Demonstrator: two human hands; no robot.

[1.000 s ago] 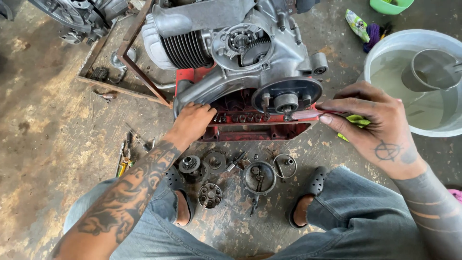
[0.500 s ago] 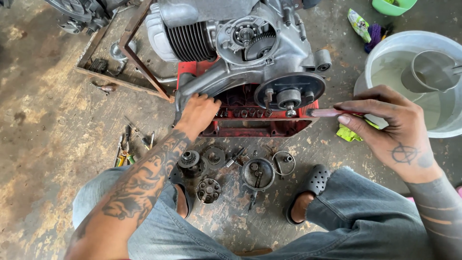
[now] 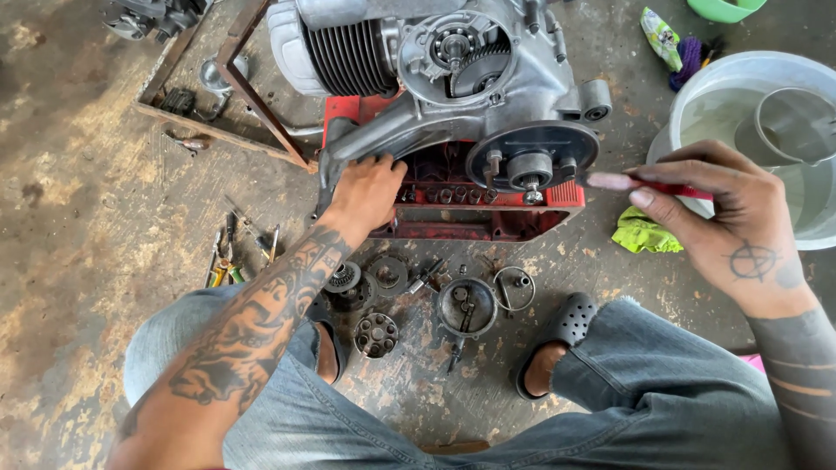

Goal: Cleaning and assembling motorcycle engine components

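Note:
A grey scooter engine (image 3: 453,78) rests on a red crate (image 3: 488,213) on the concrete floor. My left hand (image 3: 366,191) grips the engine's lower casing arm at the crate's left end. My right hand (image 3: 723,218) holds a red-handled brush (image 3: 649,183) level, its pale bristle tip just right of the round black hub plate (image 3: 531,157). The brush tip is a short way off the plate.
Several loose clutch and gear parts (image 3: 418,300) lie between my feet. Pliers and screwdrivers (image 3: 235,252) sit on the floor at left. A rusty metal frame (image 3: 226,87) stands at back left. A white bucket (image 3: 758,139) of liquid and a green rag (image 3: 644,233) are at right.
My right hand has drawn the brush slightly right and up, away from the hub plate. My left hand stays on the casing.

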